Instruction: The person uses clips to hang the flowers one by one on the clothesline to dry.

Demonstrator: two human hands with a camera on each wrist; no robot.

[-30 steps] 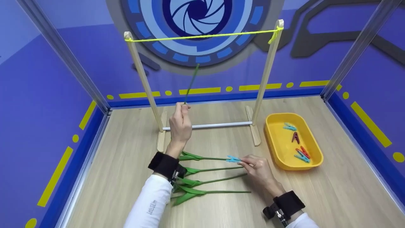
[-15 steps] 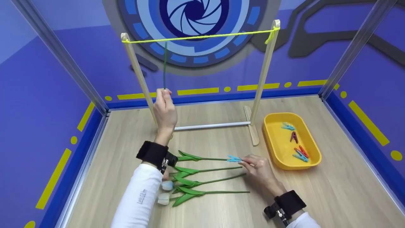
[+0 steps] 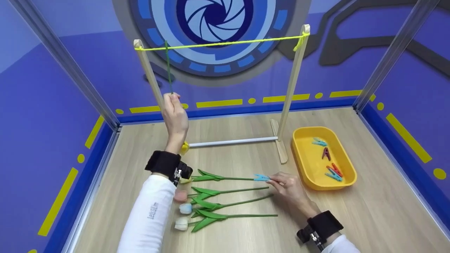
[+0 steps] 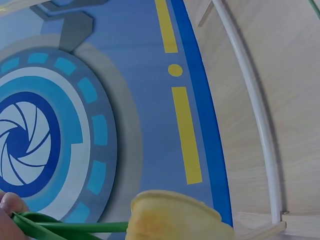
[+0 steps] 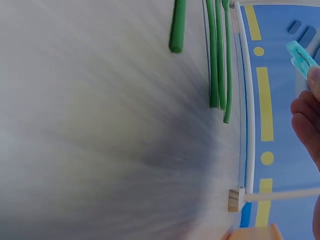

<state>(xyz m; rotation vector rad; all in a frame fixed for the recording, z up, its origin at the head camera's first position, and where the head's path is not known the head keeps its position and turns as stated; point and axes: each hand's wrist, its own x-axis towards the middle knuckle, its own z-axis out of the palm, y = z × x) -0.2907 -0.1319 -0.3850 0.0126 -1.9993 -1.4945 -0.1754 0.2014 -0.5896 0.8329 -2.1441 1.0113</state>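
My left hand grips an artificial yellow tulip upside down, its bloom hanging below the wrist. The green stem points up, and its tip overlaps the yellow string near the left post in the head view. Low over the table, my right hand pinches a light blue clothespin between thumb and fingers. That clothespin overlaps the stem end of the farthest tulip lying on the table. In the right wrist view the same clothespin shows at the fingertips.
Several tulips lie in a row, among them a pink one, a blue-white one and a white one. The wooden frame carries the string. A yellow tray at right holds several clothespins.
My left hand has moved left and up with the tulip, bringing the stem tip from below the string up to it. The right hand has stayed almost still with the clothespin.
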